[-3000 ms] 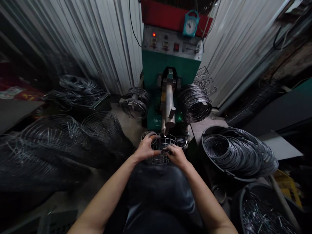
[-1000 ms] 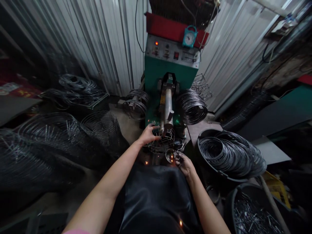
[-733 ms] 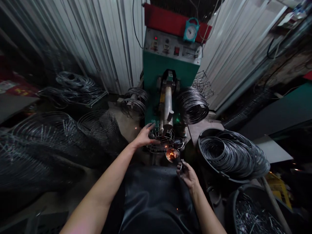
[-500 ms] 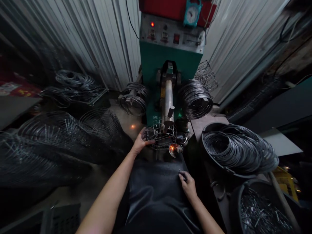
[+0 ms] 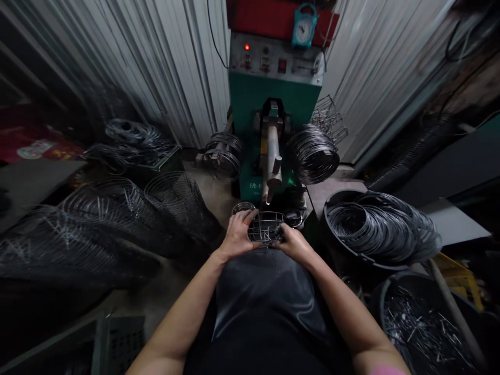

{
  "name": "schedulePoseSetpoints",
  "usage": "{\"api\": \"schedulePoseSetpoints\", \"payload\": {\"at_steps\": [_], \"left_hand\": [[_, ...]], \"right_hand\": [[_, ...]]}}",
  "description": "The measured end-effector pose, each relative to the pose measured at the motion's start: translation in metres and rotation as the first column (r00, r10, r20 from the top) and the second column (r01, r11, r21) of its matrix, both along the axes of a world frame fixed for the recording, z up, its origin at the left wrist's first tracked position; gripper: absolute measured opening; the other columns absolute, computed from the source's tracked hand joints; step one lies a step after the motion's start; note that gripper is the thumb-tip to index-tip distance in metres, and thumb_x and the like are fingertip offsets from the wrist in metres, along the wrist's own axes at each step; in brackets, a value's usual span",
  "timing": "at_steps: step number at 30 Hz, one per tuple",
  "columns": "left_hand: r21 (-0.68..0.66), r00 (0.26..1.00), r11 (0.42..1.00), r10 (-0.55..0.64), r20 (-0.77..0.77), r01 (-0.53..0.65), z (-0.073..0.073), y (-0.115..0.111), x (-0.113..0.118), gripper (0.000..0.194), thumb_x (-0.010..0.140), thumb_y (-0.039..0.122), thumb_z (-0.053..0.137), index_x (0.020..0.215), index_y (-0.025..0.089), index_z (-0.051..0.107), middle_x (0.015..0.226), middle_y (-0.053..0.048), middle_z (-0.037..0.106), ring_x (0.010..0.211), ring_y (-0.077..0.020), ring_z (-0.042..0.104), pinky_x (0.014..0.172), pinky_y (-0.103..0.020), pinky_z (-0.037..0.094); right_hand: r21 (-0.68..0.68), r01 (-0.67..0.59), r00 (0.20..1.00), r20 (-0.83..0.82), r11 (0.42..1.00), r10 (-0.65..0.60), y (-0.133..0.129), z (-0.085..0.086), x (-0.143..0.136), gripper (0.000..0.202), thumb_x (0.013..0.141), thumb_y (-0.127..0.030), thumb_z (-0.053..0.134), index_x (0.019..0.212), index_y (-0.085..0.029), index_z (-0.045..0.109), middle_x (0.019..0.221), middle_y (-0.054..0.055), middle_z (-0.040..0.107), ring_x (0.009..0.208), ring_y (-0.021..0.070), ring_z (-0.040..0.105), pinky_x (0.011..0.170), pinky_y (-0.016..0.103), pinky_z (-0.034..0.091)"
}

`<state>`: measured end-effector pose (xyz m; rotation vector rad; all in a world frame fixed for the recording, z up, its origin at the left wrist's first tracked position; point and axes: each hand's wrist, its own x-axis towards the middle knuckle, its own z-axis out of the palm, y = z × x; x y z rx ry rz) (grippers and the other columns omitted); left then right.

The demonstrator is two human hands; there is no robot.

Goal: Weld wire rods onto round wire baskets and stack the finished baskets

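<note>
Person's left hand grips left side of wire basket; right hand pinches its right side. Basket held just beyond black apron, near tip of metal arm on green machine. Wire coils flank arm. Tub of wire rings stands at right; round wire frames at left.

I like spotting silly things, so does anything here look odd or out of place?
Maybe the teal clock: it looks like something from home, but it's in front of the red panel of the green machine. The wire basket held by the left hand and right hand shows no clear damage, though it's dim.
</note>
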<state>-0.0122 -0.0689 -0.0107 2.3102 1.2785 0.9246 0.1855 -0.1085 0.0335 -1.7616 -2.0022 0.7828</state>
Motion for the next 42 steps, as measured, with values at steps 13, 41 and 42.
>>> {"api": "schedulePoseSetpoints", "payload": {"at_steps": [13,41,42], "left_hand": [[0.041,0.997,0.998,-0.053,-0.05,0.055,0.008,-0.004,0.003,0.052,0.048,0.027,0.081,0.096,0.021,0.062,0.123,-0.01,0.051,0.114,-0.0301,0.046,0.096,-0.045,0.035],[-0.089,0.977,0.986,-0.125,0.17,0.142,-0.02,0.038,-0.003,0.06,0.053,0.022,0.081,0.11,0.027,0.063,0.128,-0.009,0.043,0.12,-0.0298,0.043,0.102,-0.048,0.037],[-0.097,0.976,0.985,-0.127,0.176,0.145,-0.02,0.039,-0.003,0.061,0.052,0.021,0.081,0.11,0.027,0.063,0.128,-0.009,0.043,0.121,-0.0297,0.043,0.102,-0.047,0.037]], "right_hand": [[0.204,0.179,0.919,-0.385,0.962,-0.089,-0.001,-0.034,-0.007,0.001,0.068,-0.02,0.053,0.068,-0.019,0.053,0.065,-0.003,0.057,0.062,0.0123,0.052,0.059,0.022,0.039],[0.375,-0.266,0.934,-0.129,0.888,0.334,0.035,-0.045,0.003,0.017,0.08,-0.01,0.057,0.092,-0.017,0.067,0.086,0.006,0.066,0.079,0.0166,0.063,0.072,0.027,0.051],[0.376,-0.266,0.935,-0.124,0.887,0.333,0.036,-0.045,0.002,0.018,0.081,-0.01,0.056,0.092,-0.017,0.067,0.086,0.007,0.066,0.08,0.0168,0.064,0.072,0.027,0.051]]}}
